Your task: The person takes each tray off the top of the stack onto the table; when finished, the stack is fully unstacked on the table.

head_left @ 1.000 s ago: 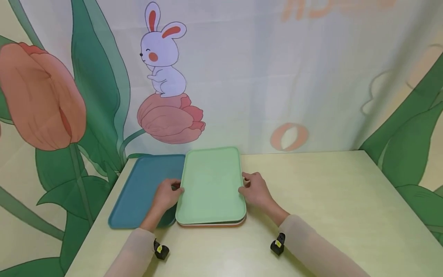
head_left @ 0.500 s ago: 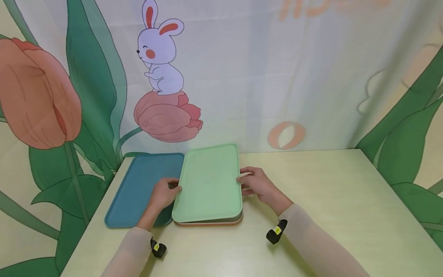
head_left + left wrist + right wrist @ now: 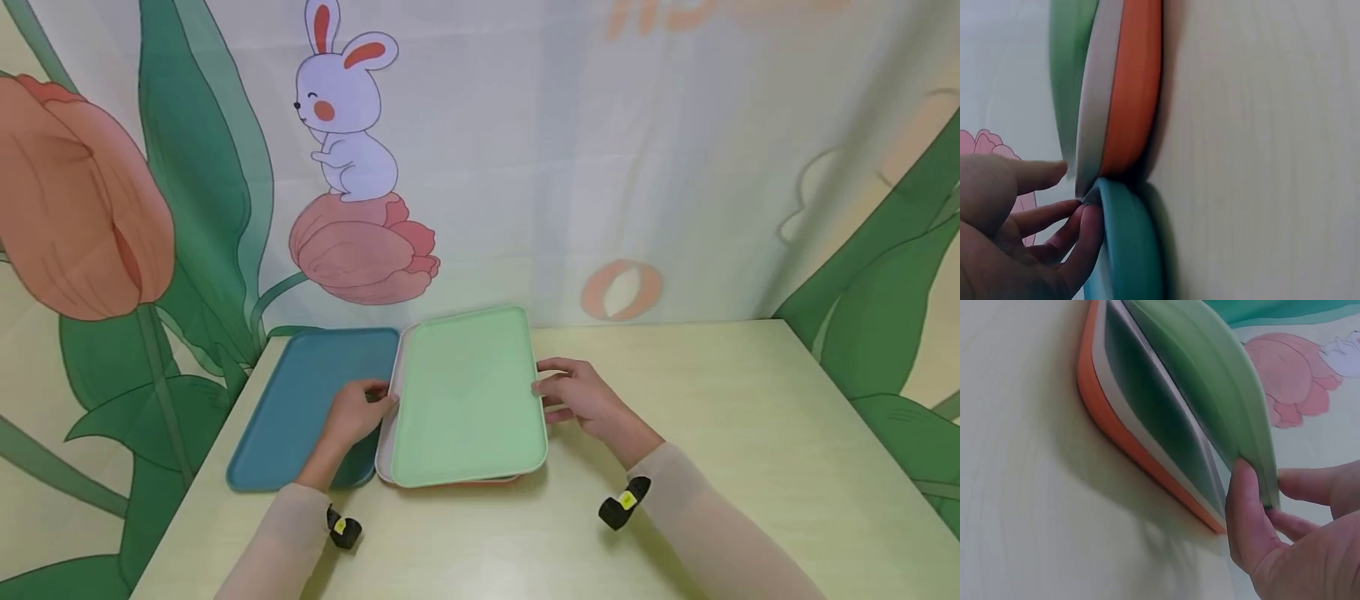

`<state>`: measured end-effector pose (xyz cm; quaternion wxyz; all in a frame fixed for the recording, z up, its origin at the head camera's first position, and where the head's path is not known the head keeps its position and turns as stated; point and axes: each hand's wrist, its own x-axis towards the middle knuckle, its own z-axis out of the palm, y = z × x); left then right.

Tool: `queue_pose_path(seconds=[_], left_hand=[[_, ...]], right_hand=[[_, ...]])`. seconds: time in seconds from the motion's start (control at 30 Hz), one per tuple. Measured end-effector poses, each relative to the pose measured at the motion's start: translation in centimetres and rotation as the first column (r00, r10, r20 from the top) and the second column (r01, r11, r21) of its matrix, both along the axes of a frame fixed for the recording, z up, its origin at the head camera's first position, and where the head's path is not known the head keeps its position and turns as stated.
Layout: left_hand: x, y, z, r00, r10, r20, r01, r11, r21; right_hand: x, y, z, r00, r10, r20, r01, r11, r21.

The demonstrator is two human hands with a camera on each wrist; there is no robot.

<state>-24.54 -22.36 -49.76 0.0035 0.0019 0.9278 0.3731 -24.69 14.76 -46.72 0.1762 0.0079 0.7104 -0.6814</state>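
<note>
A light green tray [image 3: 468, 396] is tilted over a stack, its right side raised. My right hand [image 3: 588, 400] pinches its right edge, with the thumb on one face and fingers on the other in the right wrist view. Below it lie a pale pinkish tray [image 3: 385, 450] and an orange tray [image 3: 1138, 81]. My left hand [image 3: 356, 417] is at the stack's left edge, beside the blue tray [image 3: 300, 417]. In the left wrist view its thumb is apart from its fingers, whose tips touch the trays' rims where the pale and blue trays meet.
The pale wooden table [image 3: 712, 417] extends right and in front of the trays. A printed curtain [image 3: 487, 167] with a rabbit and tulips hangs behind its far edge. Each wrist wears a small black camera [image 3: 618, 504].
The green tray's right side has lifted off the stack, and the tray has shifted right, uncovering the pale tray's left edge. My right hand has moved with it; the left stays nearly in place.
</note>
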Motion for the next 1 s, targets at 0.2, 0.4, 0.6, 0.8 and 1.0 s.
queue_pose_path(seconds=[0.2,0.4,0.6,0.8,1.0], left_hand=[[-0.2,-0.1,0.2,0.997,0.055,0.052,-0.055,0.998,0.014],[-0.3,0.4,0.3,0.995,0.078,0.069,-0.08,0.996,0.031],[-0.3,0.4,-0.1,0.995,0.067,0.07,-0.069,0.997,0.019],[-0.1,0.3,-0.3,0.996,0.066,0.066,-0.068,0.998,0.018],[-0.2,0.1,-0.4,0.997,0.057,0.056,-0.059,0.998,0.024]], right_hand=[[0.3,3.9,0.7,0.999,0.024,-0.024,-0.023,0.999,0.026],[0.8,9.2,0.9,0.999,0.022,-0.035,-0.02,0.998,0.063],[1.7,13.9,1.3,0.999,0.03,-0.037,-0.025,0.992,0.121],[1.7,18.1,0.7,1.0,0.019,-0.024,-0.014,0.986,0.169],[1.5,20.6,-0.6,1.0,0.014,0.02,-0.017,0.982,0.186]])
